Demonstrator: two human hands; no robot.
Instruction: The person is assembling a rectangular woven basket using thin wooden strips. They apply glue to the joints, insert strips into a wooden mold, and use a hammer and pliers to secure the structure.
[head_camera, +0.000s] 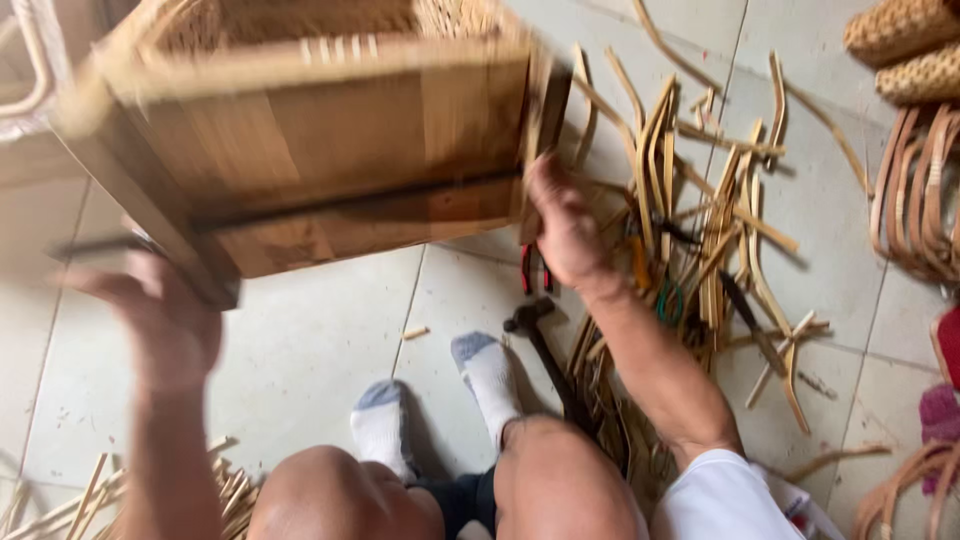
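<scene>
I hold a wooden box-like frame with woven cane sides (320, 140) tilted up in front of me, its plain wooden bottom facing the camera. My left hand (165, 315) grips its lower left corner and my right hand (562, 228) grips its lower right corner post. The picture is blurred by motion. My knees and feet in white and grey socks (485, 375) are below the frame.
A hammer (545, 345) lies on the tiled floor by my right foot, near red-handled pliers (530, 270). Several loose cane strips (720, 220) lie scattered to the right; more strips (215, 490) lie at lower left. Bent cane hoops (915, 195) and woven rolls (905, 45) sit at the right edge.
</scene>
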